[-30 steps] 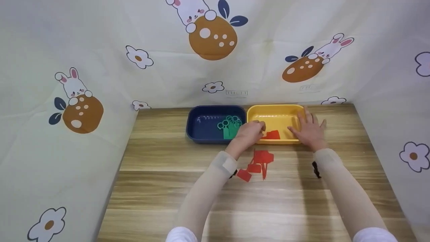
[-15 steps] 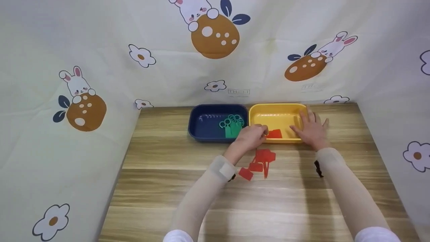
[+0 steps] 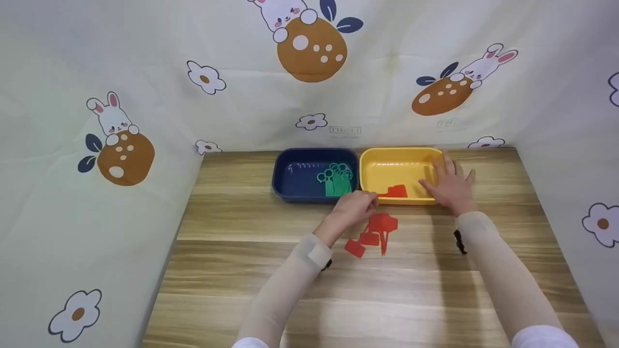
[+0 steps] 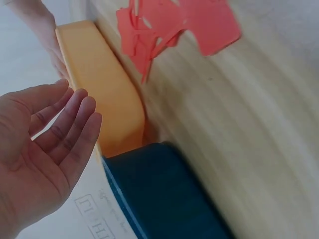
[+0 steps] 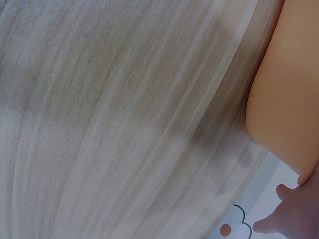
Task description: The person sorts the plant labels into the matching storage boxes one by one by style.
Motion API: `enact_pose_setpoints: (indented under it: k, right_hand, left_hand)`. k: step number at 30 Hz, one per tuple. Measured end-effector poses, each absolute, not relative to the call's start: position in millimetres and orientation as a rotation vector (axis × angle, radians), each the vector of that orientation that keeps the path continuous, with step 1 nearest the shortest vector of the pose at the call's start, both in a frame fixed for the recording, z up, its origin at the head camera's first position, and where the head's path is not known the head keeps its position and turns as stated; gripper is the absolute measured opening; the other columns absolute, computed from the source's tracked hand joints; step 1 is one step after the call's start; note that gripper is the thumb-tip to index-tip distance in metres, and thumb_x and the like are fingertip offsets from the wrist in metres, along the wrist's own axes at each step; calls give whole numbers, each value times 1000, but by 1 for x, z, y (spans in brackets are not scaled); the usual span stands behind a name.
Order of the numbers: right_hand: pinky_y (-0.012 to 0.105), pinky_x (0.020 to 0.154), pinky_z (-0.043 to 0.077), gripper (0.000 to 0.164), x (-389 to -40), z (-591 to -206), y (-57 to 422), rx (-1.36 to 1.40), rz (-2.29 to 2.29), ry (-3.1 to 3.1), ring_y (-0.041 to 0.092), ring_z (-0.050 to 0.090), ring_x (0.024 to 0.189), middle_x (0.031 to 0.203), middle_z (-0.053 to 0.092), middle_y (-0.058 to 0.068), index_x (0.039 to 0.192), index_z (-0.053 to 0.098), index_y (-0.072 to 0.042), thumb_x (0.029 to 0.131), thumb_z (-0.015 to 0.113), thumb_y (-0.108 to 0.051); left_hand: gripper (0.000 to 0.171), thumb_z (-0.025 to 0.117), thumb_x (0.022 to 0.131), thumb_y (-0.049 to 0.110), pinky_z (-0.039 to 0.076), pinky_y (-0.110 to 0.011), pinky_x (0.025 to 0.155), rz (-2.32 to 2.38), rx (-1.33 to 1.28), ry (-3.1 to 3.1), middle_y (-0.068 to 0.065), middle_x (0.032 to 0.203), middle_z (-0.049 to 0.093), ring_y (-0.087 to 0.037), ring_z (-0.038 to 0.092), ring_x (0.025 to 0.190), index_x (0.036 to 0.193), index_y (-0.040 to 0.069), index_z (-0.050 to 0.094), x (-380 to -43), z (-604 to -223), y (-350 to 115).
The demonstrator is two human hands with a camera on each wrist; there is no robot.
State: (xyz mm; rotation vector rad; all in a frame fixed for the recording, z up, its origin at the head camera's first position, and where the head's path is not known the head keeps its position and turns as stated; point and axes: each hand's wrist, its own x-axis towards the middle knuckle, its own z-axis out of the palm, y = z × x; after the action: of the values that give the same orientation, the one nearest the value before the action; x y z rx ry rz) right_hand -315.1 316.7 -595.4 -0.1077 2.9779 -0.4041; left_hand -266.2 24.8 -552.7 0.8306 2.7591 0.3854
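Note:
My left hand (image 3: 354, 209) is at the near left corner of the yellow bin (image 3: 401, 201), just above the table. In the left wrist view its fingers (image 4: 75, 134) are loosely bent with nothing between them. My right hand (image 3: 452, 187) rests spread on the yellow bin's right rim, thumb over the inside. One flat red plant label (image 3: 397, 191) lies in that bin by the near wall. Several more red plant labels (image 3: 382, 223), with thin pointed stems, lie overlapping on the table below the left hand.
A dark blue bin (image 3: 278, 186) stands against the yellow one's left side. Several green tags with ring ends (image 3: 338, 186) lie in its right part. A patterned cloth (image 3: 251, 116) hangs behind the wooden table (image 3: 232, 270).
My left hand has drawn back out of the yellow bin, toward the near side and slightly left. My right hand has stayed on the rim. The head view has shifted slightly.

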Motion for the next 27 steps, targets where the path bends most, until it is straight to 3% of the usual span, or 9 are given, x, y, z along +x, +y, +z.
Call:
enact_pose_setpoints:
  k: [6,13,20,27]
  right_hand:
    - [83,107,-5,84,-315,-596,318,-112,-397,2980,58,12,146,168,-7,17,160,14,-11,98,40,-62]
    - [84,106,-3,84,-315,-596,318,-124,-392,2993,57,13,146,168,-5,17,160,16,-11,98,40,-62]
    - [84,106,-2,85,-315,-595,317,-111,-397,2987,54,11,147,168,-2,17,159,18,-10,97,41,-64]
    - [83,107,-3,85,-315,-596,317,-109,-383,2988,54,11,147,168,-2,18,160,17,-11,97,41,-63]
  left_hand:
    - [18,66,96,20,56,-23,81,464,741,2677,3,102,72,-10,64,87,113,17,69,-259,-567,18]
    - [13,63,96,18,50,-22,68,413,694,2652,4,86,67,-10,59,74,107,18,67,-251,-581,13]
    - [12,66,95,23,47,-23,67,344,687,2681,1,90,70,-13,58,76,105,17,66,-243,-589,12]
    - [11,69,93,28,42,-23,61,309,613,2682,2,82,65,-13,54,72,92,17,67,-237,-595,13]
